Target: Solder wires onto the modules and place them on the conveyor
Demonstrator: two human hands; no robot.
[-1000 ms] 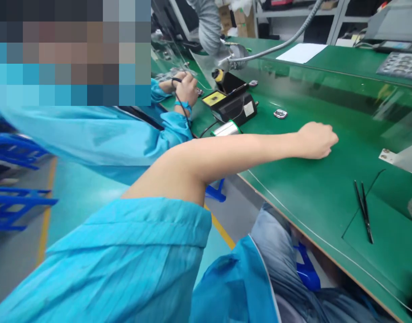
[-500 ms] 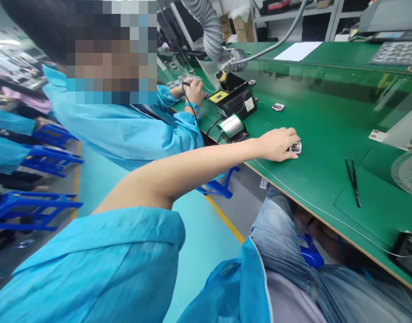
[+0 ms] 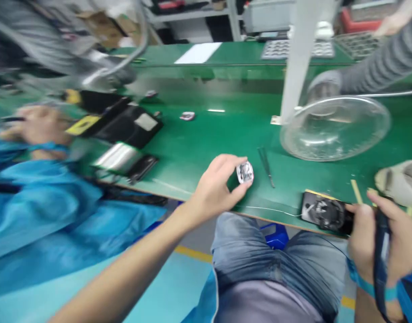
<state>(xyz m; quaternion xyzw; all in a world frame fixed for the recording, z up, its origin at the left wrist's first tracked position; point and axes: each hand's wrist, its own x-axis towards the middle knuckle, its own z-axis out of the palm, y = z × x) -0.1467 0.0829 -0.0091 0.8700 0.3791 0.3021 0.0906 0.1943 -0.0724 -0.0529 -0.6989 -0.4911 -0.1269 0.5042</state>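
Observation:
My left hand (image 3: 222,179) pinches a small square device (image 3: 245,172) between thumb and fingertips, just over the green mat. The device has a pale, shiny rim and dark parts inside, like an opened watch case. Just right of it lie dark tweezers (image 3: 266,168). At the lower right, my right hand (image 3: 382,237) is closed around a dark handle (image 3: 382,244) with a cord; blur hides what kind of tool it is. Beside its thumb, a black box (image 3: 323,211) with a round dark part sits at the bench edge.
A clear round hood (image 3: 335,130) hangs from a grey hose at right. Left stand a solder spool (image 3: 118,159) and black soldering station (image 3: 125,125), near a co-worker's hands (image 3: 44,123). Another small device (image 3: 187,115) lies farther back. A thin wire (image 3: 273,210) runs along the front edge.
My view has swung right. My left hand has brought the small device from the left side towards the bench in front of me. My right hand with the dark handle has come into view.

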